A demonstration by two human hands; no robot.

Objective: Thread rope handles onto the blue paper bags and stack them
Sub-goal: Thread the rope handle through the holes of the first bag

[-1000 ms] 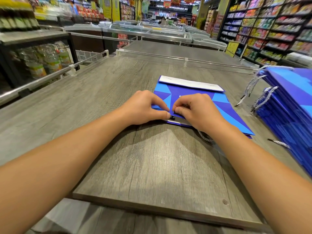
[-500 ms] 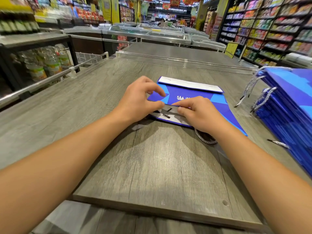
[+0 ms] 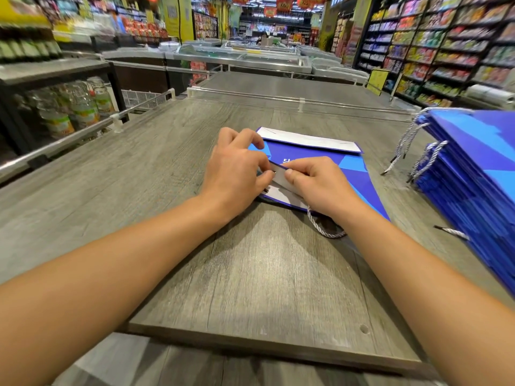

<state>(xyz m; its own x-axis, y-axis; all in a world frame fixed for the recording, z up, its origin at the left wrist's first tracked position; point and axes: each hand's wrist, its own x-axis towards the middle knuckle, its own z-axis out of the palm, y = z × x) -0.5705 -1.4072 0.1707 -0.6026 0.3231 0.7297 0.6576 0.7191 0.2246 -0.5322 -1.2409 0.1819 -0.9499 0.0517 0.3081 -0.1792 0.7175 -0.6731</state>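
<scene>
A flat blue paper bag (image 3: pixel 320 160) lies on the grey wooden tabletop (image 3: pixel 250 274), its white inner rim turned toward me. My left hand (image 3: pixel 234 174) pinches the near edge of the bag's mouth, where a dark rope tip shows. My right hand (image 3: pixel 317 182) pinches the lifted top flap just beside it. A white-and-blue twisted rope handle (image 3: pixel 324 231) loops out from under my right wrist. At the right edge stands a tall stack of finished blue bags (image 3: pixel 473 174) with rope handles hanging off its left side.
A loose rope end (image 3: pixel 451 232) lies by the stack's near corner. A clear low rail (image 3: pixel 301 103) bounds the table's far edge and a metal rail (image 3: pixel 69 140) its left. Beyond are freezer cases and shop shelves.
Both hands shifted slightly away from me along the bag's mouth. The right hand has lifted the top flap, exposing more white inside. The left fingers closed back onto the edge.
</scene>
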